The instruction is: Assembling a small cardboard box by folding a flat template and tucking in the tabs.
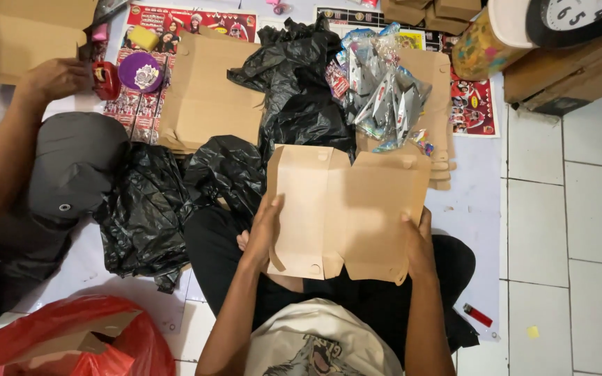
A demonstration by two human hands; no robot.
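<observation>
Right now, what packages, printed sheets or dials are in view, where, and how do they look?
Flat brown box blank: held in left hand and right hand.
Shiny sachets: bundle above it, silver, clear wrap.
Brown blanks: stack, top centre.
Printed sheets: on floor, red and black.
Clock: top right, white dial, black rim.
Red bag: bottom left.

The wall clock is cut by the far edge (only its lower dial is seen), the red bag by the near edge.
</observation>
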